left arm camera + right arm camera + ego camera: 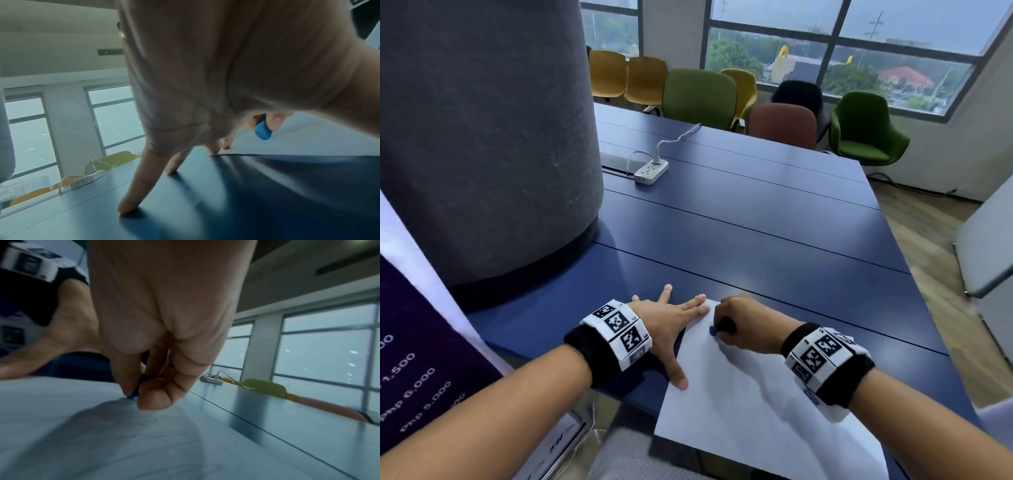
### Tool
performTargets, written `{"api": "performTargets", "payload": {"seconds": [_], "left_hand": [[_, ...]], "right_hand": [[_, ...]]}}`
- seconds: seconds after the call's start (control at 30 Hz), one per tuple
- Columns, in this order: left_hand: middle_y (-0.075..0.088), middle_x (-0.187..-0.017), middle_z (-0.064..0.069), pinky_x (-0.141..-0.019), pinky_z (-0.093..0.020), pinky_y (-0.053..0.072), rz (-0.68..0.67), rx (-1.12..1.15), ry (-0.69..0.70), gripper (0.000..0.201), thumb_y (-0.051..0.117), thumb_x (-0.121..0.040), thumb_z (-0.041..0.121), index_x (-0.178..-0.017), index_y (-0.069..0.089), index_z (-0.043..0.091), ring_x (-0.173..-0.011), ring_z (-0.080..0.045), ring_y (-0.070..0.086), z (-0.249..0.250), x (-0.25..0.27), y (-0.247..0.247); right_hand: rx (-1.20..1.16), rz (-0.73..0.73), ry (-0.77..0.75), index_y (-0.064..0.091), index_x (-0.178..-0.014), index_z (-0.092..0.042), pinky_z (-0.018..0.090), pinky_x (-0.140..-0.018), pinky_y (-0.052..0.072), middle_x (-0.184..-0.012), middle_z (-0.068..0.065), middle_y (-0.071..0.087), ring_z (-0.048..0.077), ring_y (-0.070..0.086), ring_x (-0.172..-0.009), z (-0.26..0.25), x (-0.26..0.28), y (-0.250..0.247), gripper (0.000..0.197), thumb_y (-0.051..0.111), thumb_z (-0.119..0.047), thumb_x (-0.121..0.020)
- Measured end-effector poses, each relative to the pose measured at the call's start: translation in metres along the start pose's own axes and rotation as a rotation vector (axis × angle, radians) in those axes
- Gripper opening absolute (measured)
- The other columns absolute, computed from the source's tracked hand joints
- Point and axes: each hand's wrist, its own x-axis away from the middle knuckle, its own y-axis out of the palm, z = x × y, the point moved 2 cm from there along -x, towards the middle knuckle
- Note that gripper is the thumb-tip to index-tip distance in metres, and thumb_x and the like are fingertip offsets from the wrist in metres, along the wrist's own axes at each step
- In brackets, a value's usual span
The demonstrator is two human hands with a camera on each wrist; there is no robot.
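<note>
At lower centre, your left hand (664, 322), fingers spread, rested on the paper (750, 411) on the bench (756, 222), your right hand (743, 325) pinched a blue eraser (713, 330) against it.

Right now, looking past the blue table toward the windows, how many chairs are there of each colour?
Yellow chairs: 3
Green chairs: 2
Black chair: 1
Reddish-brown chair: 1
Total: 7 chairs
</note>
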Motion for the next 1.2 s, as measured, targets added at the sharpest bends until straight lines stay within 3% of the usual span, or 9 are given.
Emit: {"api": "performTargets", "payload": {"seconds": [0.17, 0.3, 0.47, 0.6, 0.67, 0.8, 0.93, 1.1, 1.2], "left_hand": [[-0.024, -0.151, 0.037, -0.106, -0.079, 0.007, -0.003, -0.010, -0.001, 0.139, 0.081, -0.053, 0.071, -0.151, -0.015, 0.044, -0.146, -0.034, -0.023, 0.000, -0.001, 0.000], [-0.024, -0.151, 0.037, -0.106, -0.078, 0.004, 0.000, 0.007, -0.003, 0.141, 0.082, -0.053, 0.070, -0.151, -0.016, 0.043, -0.146, -0.034, -0.025, 0.000, -0.002, 0.000], [-0.022, -0.153, 0.035, -0.106, -0.078, 0.003, 0.003, 0.003, -0.003, 0.141, 0.083, -0.054, 0.068, -0.152, -0.016, 0.039, -0.146, -0.033, -0.025, 0.001, 0.000, -0.001], [-0.020, -0.155, 0.033, -0.103, -0.079, 0.002, 0.033, 0.011, 0.008, 0.142, 0.084, -0.053, 0.066, -0.151, -0.016, 0.043, -0.145, -0.037, -0.024, 0.000, 0.000, 0.000], [-0.021, -0.155, 0.033, -0.102, -0.079, 0.002, 0.033, -0.001, 0.007, 0.142, 0.084, -0.054, 0.066, -0.151, -0.017, 0.044, -0.145, -0.037, -0.023, 0.000, 0.000, 0.000], [-0.021, -0.154, 0.034, -0.103, -0.080, 0.002, 0.030, -0.011, 0.013, 0.141, 0.083, -0.055, 0.067, -0.150, -0.018, 0.044, -0.145, -0.038, -0.024, 0.001, -0.001, -0.001], [-0.007, -0.157, 0.035, -0.104, -0.079, 0.001, 0.073, 0.027, 0.030, 0.139, 0.087, -0.054, 0.062, -0.149, -0.014, 0.050, -0.145, -0.040, -0.021, 0.002, 0.004, -0.002], [-0.023, -0.154, 0.032, -0.106, -0.078, 0.004, 0.016, -0.036, -0.013, 0.138, 0.082, -0.057, 0.067, -0.152, -0.016, 0.042, -0.145, -0.037, -0.023, 0.003, 0.003, -0.002], [-0.024, -0.153, 0.034, -0.103, -0.081, 0.004, 0.013, -0.024, -0.009, 0.138, 0.083, -0.056, 0.066, -0.148, -0.019, 0.048, -0.144, -0.039, -0.025, 0.004, 0.003, -0.003]], "right_hand": [[-0.017, 0.100, 0.117, 0.063, -0.081, -0.005, 0.038, -0.068, 0.052, -0.085, 0.009, 0.064, 0.030, 0.061, -0.077, 0.012, -0.013, -0.007, 0.023, 0.060, -0.026, -0.088], [0.091, -0.014, -0.003, 0.064, -0.081, -0.009, 0.035, -0.068, 0.049, -0.088, 0.008, 0.066, 0.026, 0.059, -0.077, -0.001, -0.004, -0.001, 0.022, 0.060, -0.029, -0.087], [0.128, 0.011, 0.110, 0.064, -0.088, -0.007, 0.039, -0.073, 0.052, -0.095, 0.011, 0.066, 0.033, 0.062, -0.086, 0.006, -0.016, -0.016, 0.021, 0.058, -0.027, -0.087], [0.164, -0.061, -0.022, 0.058, -0.075, -0.012, 0.036, -0.065, 0.048, -0.084, 0.007, 0.061, 0.027, 0.057, -0.074, -0.011, -0.011, -0.006, 0.018, 0.060, -0.026, -0.086], [0.201, -0.089, 0.013, 0.056, -0.071, -0.016, 0.031, -0.058, 0.041, -0.078, 0.006, 0.059, 0.026, 0.053, -0.068, -0.014, -0.014, -0.011, 0.020, 0.061, -0.028, -0.087], [0.156, 0.015, 0.084, 0.064, -0.086, -0.010, 0.034, -0.066, 0.048, -0.092, 0.011, 0.065, 0.032, 0.062, -0.084, -0.003, -0.027, -0.018, 0.015, 0.059, -0.024, -0.085], [0.071, -0.041, -0.096, 0.067, -0.094, -0.013, 0.031, -0.073, 0.046, -0.099, 0.005, 0.065, 0.024, 0.061, -0.088, -0.017, -0.017, -0.006, 0.013, 0.059, -0.015, -0.084], [0.080, 0.049, 0.094, 0.067, -0.086, -0.012, 0.032, -0.072, 0.051, -0.090, 0.005, 0.066, 0.026, 0.063, -0.085, 0.009, -0.024, -0.019, 0.014, 0.064, -0.025, -0.084], [0.016, -0.024, -0.004, 0.068, -0.086, -0.011, 0.031, -0.073, 0.052, -0.091, 0.004, 0.068, 0.022, 0.064, -0.084, 0.002, -0.014, -0.011, 0.011, 0.067, -0.021, -0.082]]}}
